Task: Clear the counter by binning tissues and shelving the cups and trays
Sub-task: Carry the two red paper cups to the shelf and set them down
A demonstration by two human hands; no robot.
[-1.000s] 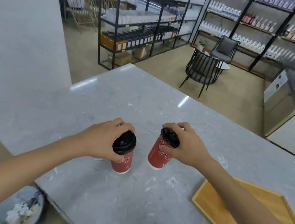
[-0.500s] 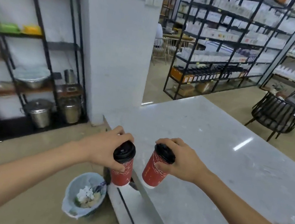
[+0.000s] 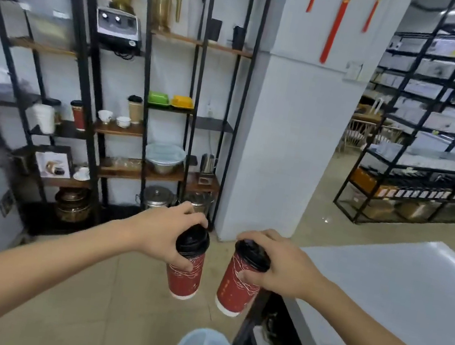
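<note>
Both forearms bare, no sleeves; left hand (image 3: 163, 234), right hand (image 3: 279, 267) ungloved.

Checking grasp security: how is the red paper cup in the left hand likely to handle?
Red paper cup with black lid: probably light, since the left hand carries it from the top by a fingertip grip. Thin paper walls may dent. The lid might pop off, though nothing shows slipping.

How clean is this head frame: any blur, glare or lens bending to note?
Head view: the hands and red cups are fairly sharp; the right-side racks smear with motion blur; the counter shows a washed-out sheen; wide-angle distortion bows the shelf posts at the edges.
</note>
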